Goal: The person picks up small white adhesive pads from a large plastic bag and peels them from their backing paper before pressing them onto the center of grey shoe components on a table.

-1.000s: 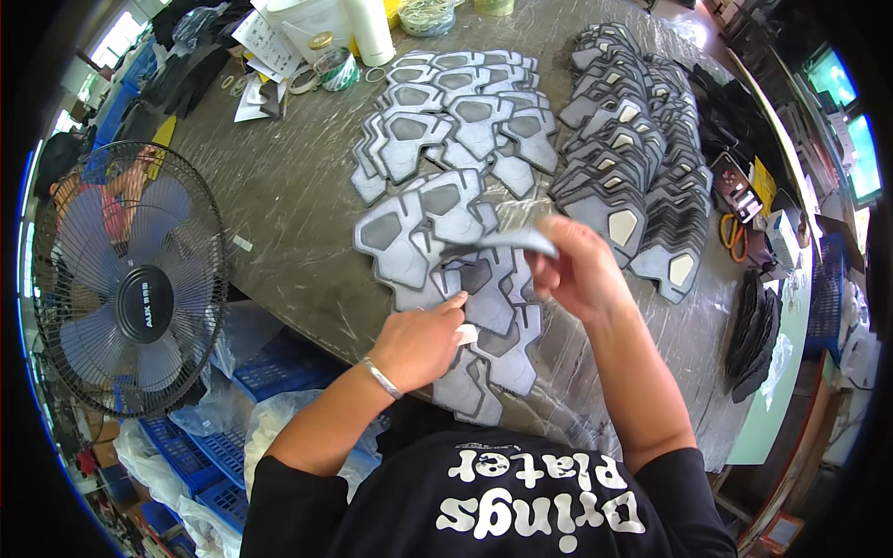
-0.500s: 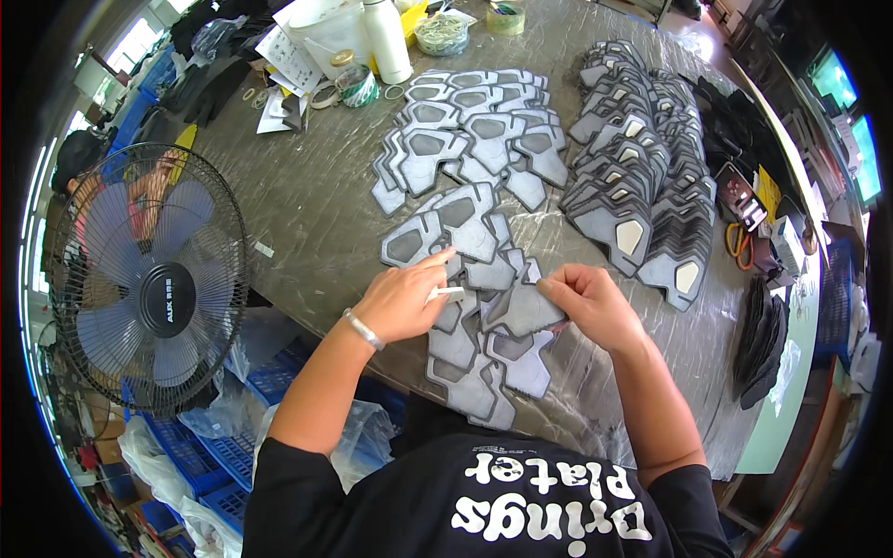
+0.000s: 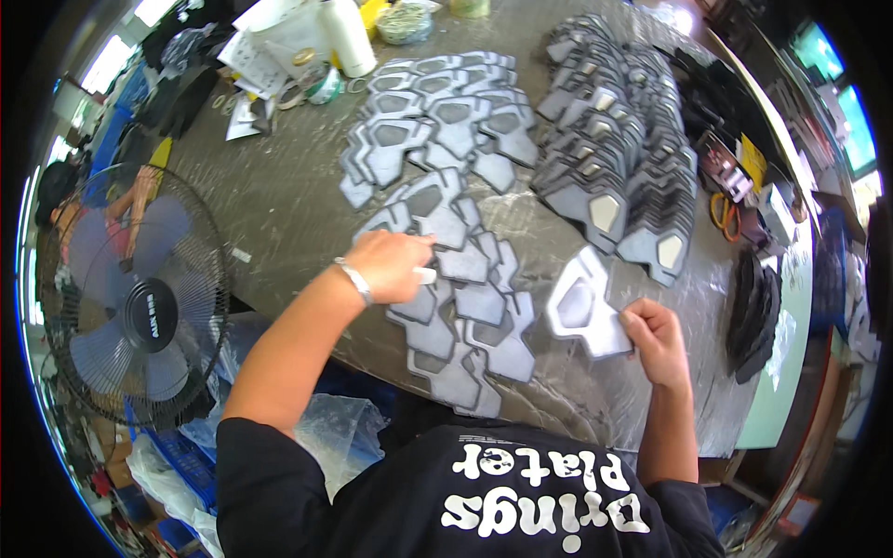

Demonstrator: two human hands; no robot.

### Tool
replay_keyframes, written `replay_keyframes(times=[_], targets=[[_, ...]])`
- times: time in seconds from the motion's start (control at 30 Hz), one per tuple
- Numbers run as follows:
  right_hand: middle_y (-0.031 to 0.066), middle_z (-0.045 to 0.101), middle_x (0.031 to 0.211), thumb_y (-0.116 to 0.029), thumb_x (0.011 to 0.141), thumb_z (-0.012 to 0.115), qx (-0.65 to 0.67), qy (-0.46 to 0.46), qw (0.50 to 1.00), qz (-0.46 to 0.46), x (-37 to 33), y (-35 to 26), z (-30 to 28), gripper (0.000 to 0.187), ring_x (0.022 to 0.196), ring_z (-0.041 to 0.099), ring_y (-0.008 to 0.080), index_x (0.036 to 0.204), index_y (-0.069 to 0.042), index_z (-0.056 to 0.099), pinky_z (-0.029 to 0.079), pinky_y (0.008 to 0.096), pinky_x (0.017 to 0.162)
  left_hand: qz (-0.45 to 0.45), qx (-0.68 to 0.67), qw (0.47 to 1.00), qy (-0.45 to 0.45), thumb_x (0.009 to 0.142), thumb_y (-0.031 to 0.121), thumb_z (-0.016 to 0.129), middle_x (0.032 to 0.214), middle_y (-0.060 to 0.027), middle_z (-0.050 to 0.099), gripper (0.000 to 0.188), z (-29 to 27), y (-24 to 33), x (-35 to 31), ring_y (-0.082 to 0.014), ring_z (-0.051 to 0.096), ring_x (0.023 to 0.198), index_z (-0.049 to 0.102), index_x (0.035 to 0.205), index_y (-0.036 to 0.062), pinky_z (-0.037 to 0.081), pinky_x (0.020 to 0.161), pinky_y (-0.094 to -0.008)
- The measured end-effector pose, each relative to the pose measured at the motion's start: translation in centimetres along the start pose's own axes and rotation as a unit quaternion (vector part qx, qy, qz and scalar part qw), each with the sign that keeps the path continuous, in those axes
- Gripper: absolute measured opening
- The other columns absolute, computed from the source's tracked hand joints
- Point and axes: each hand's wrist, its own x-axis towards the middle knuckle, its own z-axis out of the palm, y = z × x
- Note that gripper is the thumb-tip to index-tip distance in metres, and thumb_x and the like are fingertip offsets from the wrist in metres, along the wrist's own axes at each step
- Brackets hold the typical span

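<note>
My right hand (image 3: 659, 342) pinches the lower right corner of a pale grey cut panel (image 3: 609, 339) with an opening in its upper part, held tilted over the table. My left hand (image 3: 386, 267) rests at the left side of an overlapping spread of similar dark-edged grey panels (image 3: 479, 302). Its index finger points onto the spread. A small white piece (image 3: 425, 275) sticks out from its curled fingers; what it is cannot be made out. More such panels (image 3: 437, 107) lie in overlapping rows farther back.
Two long stacked rows of panels with whitish patches (image 3: 605, 212) stand at the right. Beyond them lie orange-handled scissors (image 3: 724, 219) and a black stack (image 3: 753, 316). A fan (image 3: 139, 298) stands at the left, near another person. A white bottle (image 3: 349, 37) stands at the back.
My right hand has lifted a panel off the near spread and carried it right, away from the others. The left hand stays by the spread. The whole view has shifted slightly.
</note>
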Motion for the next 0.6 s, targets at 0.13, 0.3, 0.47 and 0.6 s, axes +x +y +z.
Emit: replay_keyframes(times=[0.13, 0.3, 0.47, 0.6], targets=[[0.0022, 0.059, 0.064, -0.016, 0.091, 0.063, -0.137, 0.081, 0.983, 0.090, -1.9, 3.8, 1.0, 0.023, 0.051, 0.053, 0.0070, 0.082, 0.005, 0.062, 0.042, 0.0219, 0.045, 0.026, -0.099, 0.989, 0.111, 0.083, 0.025, 0.065, 0.108, -0.0107, 0.067, 0.021, -1.8, -1.6, -1.6, -0.0329, 0.065, 0.079, 0.065, 0.082, 0.0036, 0.050, 0.068, -0.0405], [0.0096, 0.064, 0.069, -0.016, 0.089, 0.065, -0.132, 0.148, 0.970, 0.138, -4.9, 5.4, 2.6, 0.020, 0.054, 0.062, 0.0140, 0.087, 0.004, 0.065, 0.047, 0.0274, 0.049, -0.082, -0.542, 0.824, 0.144, 0.086, 0.015, 0.070, 0.077, -0.0005, 0.066, 0.015, -0.5, 5.4, -3.2, -0.0023, 0.056, 0.061, 0.068, 0.090, 0.0010, 0.043, 0.052, -0.0191], [0.0064, 0.065, 0.083, -0.013, 0.086, 0.069, -0.304, 0.179, 0.932, -0.085, -5.2, 2.2, 3.0, 0.015, 0.066, 0.062, 0.0123, 0.095, -0.001, 0.067, 0.048, 0.0244, 0.057, -0.094, -0.781, 0.614, 0.066, 0.089, 0.020, 0.068, 0.075, -0.0047, 0.065, 0.024, 6.8, 13.2, -1.4, -0.0078, 0.058, 0.056, 0.064, 0.102, -0.0003, 0.045, 0.046, -0.0217], [0.0038, 0.064, 0.087, -0.014, 0.085, 0.072, -0.067, 0.086, 0.993, -0.052, -4.4, 1.0, 3.4, 0.026, 0.068, 0.057, 0.0078, 0.107, -0.001, 0.066, 0.047, 0.0226, 0.060, -0.078, -0.810, 0.581, 0.038, 0.090, 0.019, 0.067, 0.079, -0.0038, 0.066, 0.024, 7.3, 16.6, -0.4, -0.0068, 0.058, 0.057, 0.064, 0.104, -0.0004, 0.047, 0.050, -0.0212]])
